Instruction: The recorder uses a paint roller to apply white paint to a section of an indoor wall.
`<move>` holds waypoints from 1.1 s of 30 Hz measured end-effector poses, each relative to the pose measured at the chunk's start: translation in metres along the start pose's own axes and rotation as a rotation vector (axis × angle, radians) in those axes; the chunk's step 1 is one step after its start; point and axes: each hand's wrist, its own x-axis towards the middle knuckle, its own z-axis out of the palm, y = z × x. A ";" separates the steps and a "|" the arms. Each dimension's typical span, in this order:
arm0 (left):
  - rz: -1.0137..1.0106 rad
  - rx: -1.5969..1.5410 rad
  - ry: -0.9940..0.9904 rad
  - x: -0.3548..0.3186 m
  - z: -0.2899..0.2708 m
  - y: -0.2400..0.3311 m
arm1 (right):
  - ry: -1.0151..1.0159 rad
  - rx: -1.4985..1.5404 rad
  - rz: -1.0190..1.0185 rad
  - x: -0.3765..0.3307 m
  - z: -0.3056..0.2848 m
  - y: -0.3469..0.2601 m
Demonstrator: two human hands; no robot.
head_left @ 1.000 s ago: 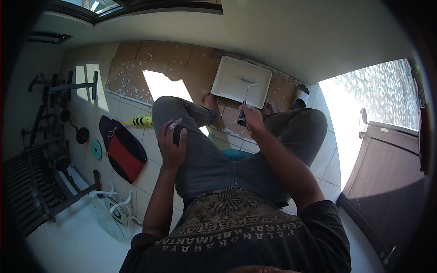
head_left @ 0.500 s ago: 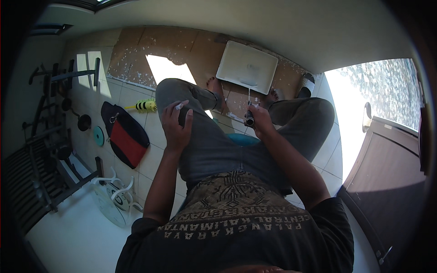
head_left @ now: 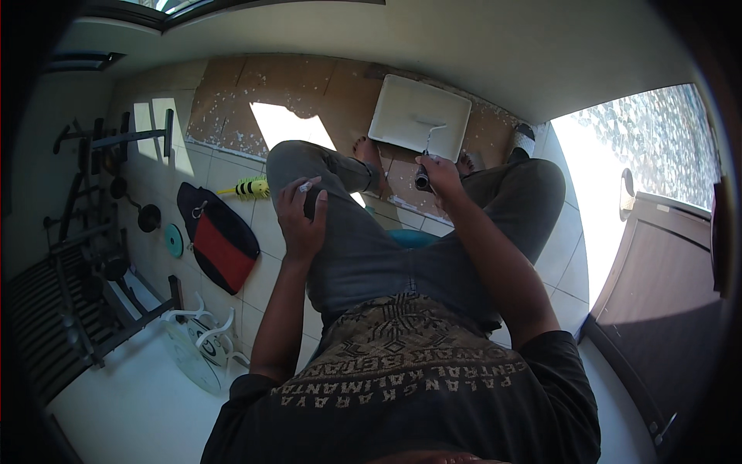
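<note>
My right hand [head_left: 442, 176] is closed around the dark handle of a paint roller [head_left: 421, 179]. Its thin bent metal rod reaches over a shallow white tray [head_left: 379, 127] on the floor; the roller head cannot be told apart from the pale tray. My left hand [head_left: 300, 215] lies on my left thigh near the knee, fingers stretched. A small white patch [head_left: 310, 184] shows at its fingers; whether it is a held thing or something on the skin, I cannot tell.
Brown sheeting [head_left: 224, 97] with white spatters lines the wall. To my left are a yellow-and-black bristly duster [head_left: 252, 188], a red-and-black bag [head_left: 220, 243], a teal disc [head_left: 174, 240], a dark metal rack [head_left: 77, 255] and a white-legged glass table [head_left: 193, 356]. A brown door [head_left: 657, 286] stands right.
My right hand and the roller have moved slightly, and the rod's bent end now shows over the tray. The whole view has shifted a little. My left hand stays on my thigh.
</note>
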 end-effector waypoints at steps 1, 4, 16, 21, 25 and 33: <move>-0.006 0.005 -0.003 -0.001 0.000 0.001 | 0.018 0.008 0.018 0.001 -0.002 -0.003; -0.003 -0.001 -0.006 0.001 -0.001 0.002 | 0.027 0.003 0.031 0.010 -0.005 -0.011; 0.010 -0.018 0.022 0.003 0.003 0.004 | 0.076 -0.217 -0.155 0.004 -0.009 0.016; 0.019 -0.028 0.024 0.002 0.001 0.003 | 0.086 -0.283 -0.197 0.010 -0.006 0.025; 0.018 -0.020 0.032 0.001 0.001 0.003 | 0.045 -0.090 -0.091 -0.017 -0.006 -0.011; 0.010 -0.033 0.026 0.004 -0.001 0.005 | 0.041 -0.171 -0.186 -0.022 -0.001 -0.007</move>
